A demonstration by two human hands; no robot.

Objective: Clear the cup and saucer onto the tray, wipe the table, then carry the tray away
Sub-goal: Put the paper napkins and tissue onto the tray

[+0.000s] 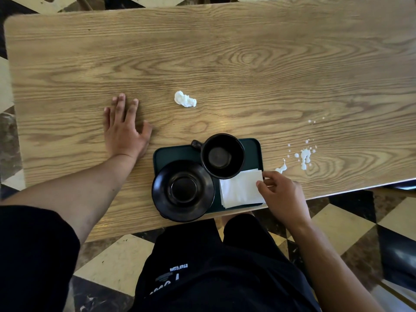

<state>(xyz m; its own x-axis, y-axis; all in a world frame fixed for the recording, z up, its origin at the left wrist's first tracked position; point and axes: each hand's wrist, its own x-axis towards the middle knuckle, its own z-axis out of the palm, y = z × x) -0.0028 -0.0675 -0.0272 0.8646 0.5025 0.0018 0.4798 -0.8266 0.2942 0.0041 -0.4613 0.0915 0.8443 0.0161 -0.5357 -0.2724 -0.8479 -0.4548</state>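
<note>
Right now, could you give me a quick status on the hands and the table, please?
Left hand flat on table. Right hand pinching napkin on tray. Cup and saucer already on tray. Spill and wad unwiped.

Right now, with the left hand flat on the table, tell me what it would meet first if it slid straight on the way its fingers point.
Probably nothing: the left hand points across bare wooden table toward the far edge. The crumpled tissue lies off to its right.
</note>
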